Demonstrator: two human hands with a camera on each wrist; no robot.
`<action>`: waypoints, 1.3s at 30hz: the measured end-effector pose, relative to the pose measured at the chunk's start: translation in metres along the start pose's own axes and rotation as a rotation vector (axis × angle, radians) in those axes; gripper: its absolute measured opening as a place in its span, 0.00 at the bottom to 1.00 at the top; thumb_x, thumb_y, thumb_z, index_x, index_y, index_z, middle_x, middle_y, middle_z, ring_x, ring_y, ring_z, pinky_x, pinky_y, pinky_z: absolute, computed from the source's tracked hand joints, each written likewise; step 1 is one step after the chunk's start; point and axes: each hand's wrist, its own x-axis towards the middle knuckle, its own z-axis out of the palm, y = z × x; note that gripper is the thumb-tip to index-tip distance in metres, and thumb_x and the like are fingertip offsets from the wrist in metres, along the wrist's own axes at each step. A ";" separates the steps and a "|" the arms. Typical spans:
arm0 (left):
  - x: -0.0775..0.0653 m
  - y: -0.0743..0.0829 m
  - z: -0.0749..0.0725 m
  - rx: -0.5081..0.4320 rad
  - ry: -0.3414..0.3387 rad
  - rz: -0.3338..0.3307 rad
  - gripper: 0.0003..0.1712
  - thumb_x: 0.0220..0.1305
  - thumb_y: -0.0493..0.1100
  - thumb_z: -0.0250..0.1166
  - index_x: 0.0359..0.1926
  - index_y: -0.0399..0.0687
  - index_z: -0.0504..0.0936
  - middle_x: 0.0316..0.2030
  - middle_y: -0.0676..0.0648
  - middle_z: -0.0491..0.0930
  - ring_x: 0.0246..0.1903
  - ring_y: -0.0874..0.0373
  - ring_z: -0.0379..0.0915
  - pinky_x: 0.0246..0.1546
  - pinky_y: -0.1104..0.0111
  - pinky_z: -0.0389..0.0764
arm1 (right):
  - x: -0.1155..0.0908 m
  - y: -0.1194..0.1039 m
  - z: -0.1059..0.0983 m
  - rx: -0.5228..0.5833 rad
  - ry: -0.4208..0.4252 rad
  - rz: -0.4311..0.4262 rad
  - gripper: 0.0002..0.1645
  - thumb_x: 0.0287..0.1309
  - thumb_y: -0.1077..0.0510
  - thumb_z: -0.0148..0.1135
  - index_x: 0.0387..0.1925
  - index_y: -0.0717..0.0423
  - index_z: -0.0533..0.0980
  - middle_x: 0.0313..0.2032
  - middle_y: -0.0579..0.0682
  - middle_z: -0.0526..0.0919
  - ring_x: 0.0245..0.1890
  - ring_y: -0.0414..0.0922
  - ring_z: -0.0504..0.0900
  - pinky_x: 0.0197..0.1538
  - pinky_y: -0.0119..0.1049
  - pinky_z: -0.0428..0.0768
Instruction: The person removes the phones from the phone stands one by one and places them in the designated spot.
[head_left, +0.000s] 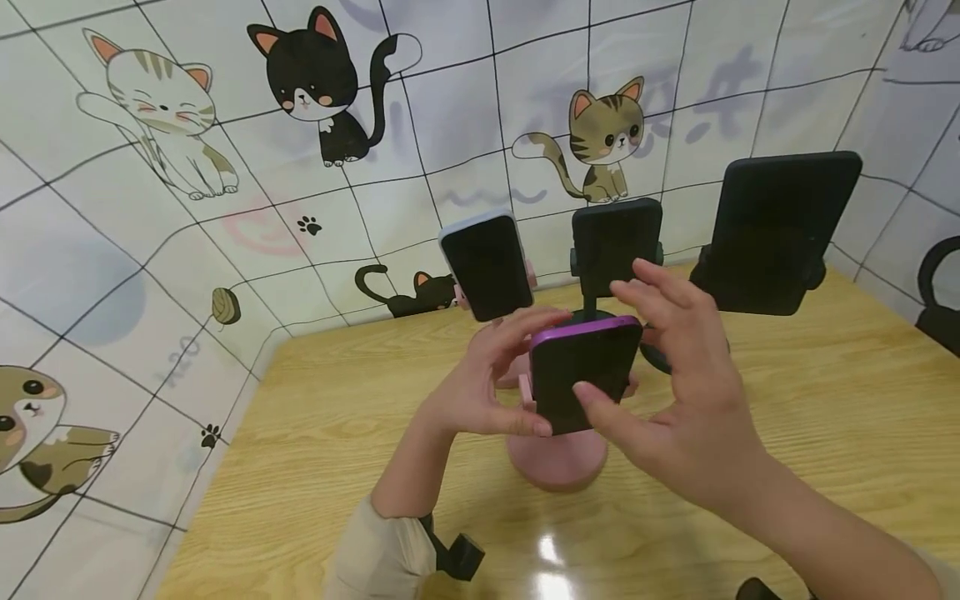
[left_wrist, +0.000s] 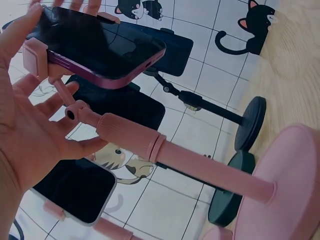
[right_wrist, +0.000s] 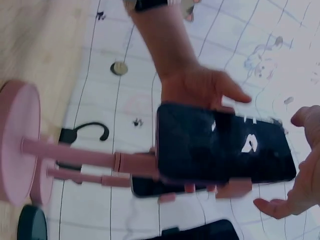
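Observation:
A purple-edged smartphone [head_left: 585, 375] with a dark screen sits in the clamp [left_wrist: 36, 59] of a pink phone stand [left_wrist: 215, 167], its screen tilted up. My left hand [head_left: 480, 379] is around the phone's left side, thumb at the lower left corner. In the left wrist view its fingers spread behind the clamp and the stand's joint. The right wrist view shows that thumb raised beside the phone, apart from it. On the other side, my right hand [head_left: 693, 387] has its fingers spread past the upper right edge, its thumb in front of the screen. It grips nothing.
Behind stand a light-framed phone [head_left: 487, 267] in another pink stand, a black phone [head_left: 617, 242] on a dark green stand, and a larger black tablet [head_left: 783, 233] at the right. The wooden table [head_left: 315, 467] meets a cat-patterned wall covering [head_left: 450, 100].

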 end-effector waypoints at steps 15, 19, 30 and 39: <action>0.007 -0.007 -0.005 0.247 -0.055 0.039 0.23 0.43 0.42 0.69 0.41 0.37 0.75 0.43 0.40 0.74 0.46 0.54 0.71 0.42 0.68 0.73 | 0.054 -0.131 0.048 -0.391 0.097 -0.078 0.31 0.55 0.39 0.53 0.41 0.65 0.65 0.51 0.68 0.57 0.50 0.63 0.60 0.45 0.54 0.59; 0.009 -0.007 -0.005 0.275 -0.058 0.059 0.25 0.34 0.37 0.70 0.40 0.39 0.75 0.41 0.42 0.74 0.44 0.56 0.71 0.41 0.69 0.73 | 0.055 -0.126 0.050 -0.418 0.101 -0.075 0.32 0.44 0.48 0.68 0.40 0.66 0.64 0.48 0.67 0.57 0.52 0.61 0.59 0.45 0.55 0.57; 0.011 -0.010 -0.006 0.181 -0.075 0.052 0.20 0.33 0.37 0.64 0.35 0.40 0.77 0.35 0.45 0.75 0.34 0.59 0.68 0.32 0.69 0.73 | 0.056 -0.124 0.050 -0.490 0.127 -0.100 0.26 0.35 0.59 0.66 0.34 0.66 0.63 0.40 0.67 0.60 0.41 0.63 0.62 0.39 0.54 0.59; 0.011 -0.012 -0.005 0.071 -0.077 0.032 0.19 0.32 0.34 0.64 0.34 0.38 0.75 0.28 0.46 0.70 0.30 0.58 0.65 0.28 0.68 0.72 | 0.057 -0.125 0.049 -0.502 0.080 -0.072 0.26 0.34 0.61 0.66 0.34 0.65 0.62 0.39 0.66 0.59 0.41 0.62 0.60 0.37 0.50 0.60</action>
